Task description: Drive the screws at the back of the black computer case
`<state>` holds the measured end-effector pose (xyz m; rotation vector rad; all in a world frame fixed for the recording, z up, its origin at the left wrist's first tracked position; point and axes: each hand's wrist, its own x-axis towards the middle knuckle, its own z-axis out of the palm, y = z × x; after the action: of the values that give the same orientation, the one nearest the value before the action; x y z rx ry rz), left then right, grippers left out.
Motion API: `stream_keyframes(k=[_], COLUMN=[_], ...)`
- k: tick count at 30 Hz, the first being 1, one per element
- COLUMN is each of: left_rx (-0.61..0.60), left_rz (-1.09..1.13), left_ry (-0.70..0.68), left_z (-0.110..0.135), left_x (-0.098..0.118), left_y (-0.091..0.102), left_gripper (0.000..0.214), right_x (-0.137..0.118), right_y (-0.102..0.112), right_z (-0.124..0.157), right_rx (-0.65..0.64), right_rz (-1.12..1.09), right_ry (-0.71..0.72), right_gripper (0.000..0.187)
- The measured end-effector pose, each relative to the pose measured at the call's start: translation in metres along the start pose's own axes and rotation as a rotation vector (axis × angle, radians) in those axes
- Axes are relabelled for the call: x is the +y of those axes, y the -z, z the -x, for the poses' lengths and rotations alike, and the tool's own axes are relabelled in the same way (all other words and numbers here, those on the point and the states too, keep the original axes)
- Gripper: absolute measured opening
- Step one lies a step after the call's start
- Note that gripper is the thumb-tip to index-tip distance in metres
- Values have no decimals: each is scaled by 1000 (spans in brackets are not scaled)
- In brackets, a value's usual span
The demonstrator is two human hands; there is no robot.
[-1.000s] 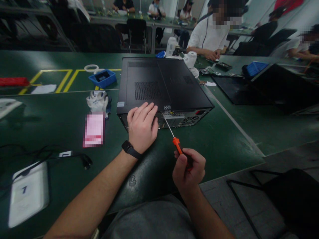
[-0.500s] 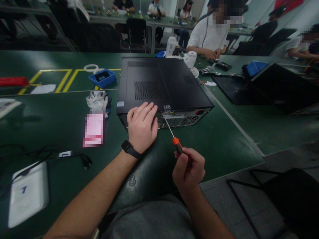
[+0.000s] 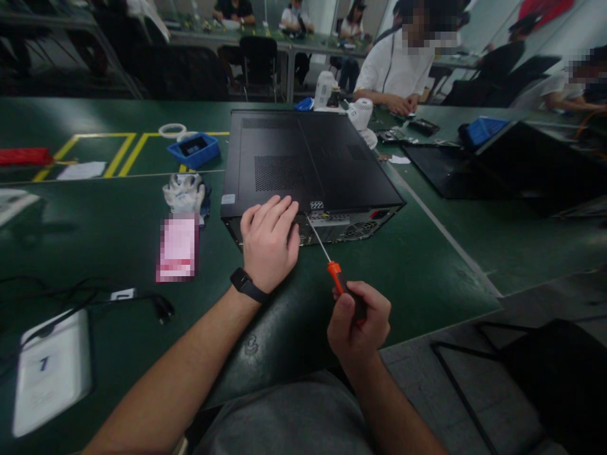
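A black desktop computer case [image 3: 341, 158] lies flat on the green table with its rear panel facing me. My left hand [image 3: 270, 240] rests over the near edge of the case, left of the middle, fingers stretched out on the top cover and thumb down by the rear panel. In my right hand [image 3: 360, 322] is a screwdriver [image 3: 334, 270] with an orange and black handle, wrapped by my fingers. Its thin shaft slants up and left to the top of the rear panel, right of my left thumb. What the tip meets there is too small to make out.
Work gloves [image 3: 186, 193] and a blurred pink card [image 3: 178, 248] lie left of the case. Behind them stands a blue bin [image 3: 194, 150]. A white tray [image 3: 52, 373] and black cables [image 3: 164, 308] are at lower left. A co-worker [image 3: 391, 76] sits across the table.
The screwdriver handle has turned slightly in my right hand, showing more orange on its side. My left hand stays on the case.
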<state>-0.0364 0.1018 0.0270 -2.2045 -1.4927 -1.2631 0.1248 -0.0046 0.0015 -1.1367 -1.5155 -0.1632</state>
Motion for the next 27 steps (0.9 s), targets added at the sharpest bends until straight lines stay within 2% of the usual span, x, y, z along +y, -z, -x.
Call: stream_keyframes(k=[6,13,19,25,27], left_rx=[-8,2,5,0,-13], left_rz=[21,24,2,9,23], left_ry=[12,4,-8,-5,8], left_z=[0,0,0,0,0], left_x=[0,0,0,0,0], left_y=[1,0,0,0,0], left_gripper=[41,41,39,40,41], right_x=[2,3,4,3,3], right_y=[-3,-1,-5,-3,-2], right_z=[-7,5,-5,0,1], right_rx=[6,0,-6,14,1], right_rz=[-65,6,-105,-3,-29], right_ry=[107,-21,108,30,14], right_gripper=[41,33,44,37,35])
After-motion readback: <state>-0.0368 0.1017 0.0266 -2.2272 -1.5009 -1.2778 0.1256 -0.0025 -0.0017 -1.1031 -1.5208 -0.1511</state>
